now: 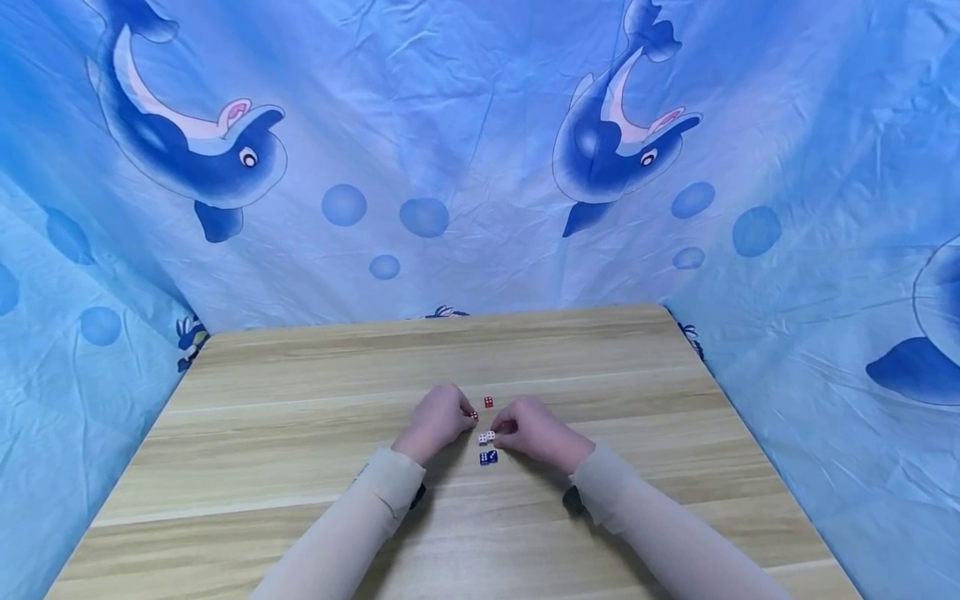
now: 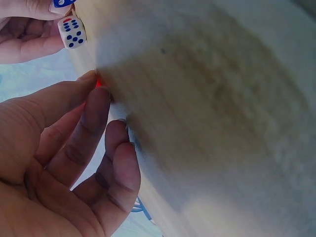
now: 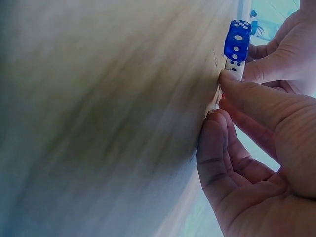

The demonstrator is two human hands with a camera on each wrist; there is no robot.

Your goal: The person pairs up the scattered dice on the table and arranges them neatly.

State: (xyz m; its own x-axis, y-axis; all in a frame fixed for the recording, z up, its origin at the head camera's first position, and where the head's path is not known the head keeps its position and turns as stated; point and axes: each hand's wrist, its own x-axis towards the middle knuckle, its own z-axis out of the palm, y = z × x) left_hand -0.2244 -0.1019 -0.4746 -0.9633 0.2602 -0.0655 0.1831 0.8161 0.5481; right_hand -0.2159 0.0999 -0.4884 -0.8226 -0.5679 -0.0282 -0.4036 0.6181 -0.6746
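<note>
My left hand [image 1: 440, 419] pinches a red die [image 1: 475, 416] between thumb and fingertips; in the left wrist view only a red sliver shows between them. A second red die [image 1: 489, 402] lies just beyond, to its right. Two white dice sit side by side nearer me, a left one [image 1: 483, 438] and a right one [image 1: 491, 435]. Thumb and fingers of my right hand [image 1: 538, 431] pinch the right white die, which they partly hide. Closest to me is a pair of blue dice, one left [image 1: 483, 458] and one right [image 1: 492, 456], touching or nearly so.
The dice are on a wood-grain table [image 1: 300, 467]. Behind it and along both sides hangs a blue cloth [image 1: 465, 108] printed with dolphins and bubbles. Dark bands or devices show under both wrists.
</note>
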